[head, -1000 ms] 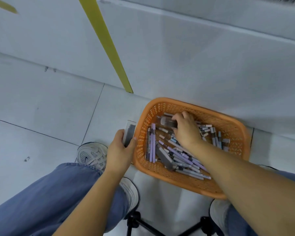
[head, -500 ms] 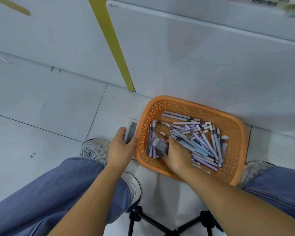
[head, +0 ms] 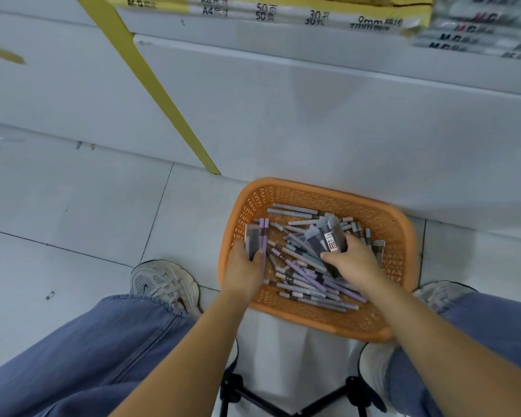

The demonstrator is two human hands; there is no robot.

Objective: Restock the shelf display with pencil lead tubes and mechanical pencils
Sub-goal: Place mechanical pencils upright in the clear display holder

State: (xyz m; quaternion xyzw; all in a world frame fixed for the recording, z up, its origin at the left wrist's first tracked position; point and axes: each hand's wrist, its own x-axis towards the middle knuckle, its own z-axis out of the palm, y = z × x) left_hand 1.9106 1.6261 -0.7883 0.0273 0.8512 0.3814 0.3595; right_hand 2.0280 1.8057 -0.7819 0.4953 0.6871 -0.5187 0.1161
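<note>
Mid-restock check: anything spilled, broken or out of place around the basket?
Nothing stands out. The mechanical pencils lie in a loose, crisscrossed heap, but all inside the orange basket; none shows on the floor tiles. The left hand grips a lead tube, the right hand grips more lead tubes; none looks cracked.

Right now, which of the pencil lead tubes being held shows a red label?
The lead tube gripped in the right hand, over the middle of the orange basket. The left hand holds a plain dark tube with no label showing.

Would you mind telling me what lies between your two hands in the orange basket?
In the head view, loose mechanical pencils lie criss-crossed in the basket between the left hand and right hand.
</note>
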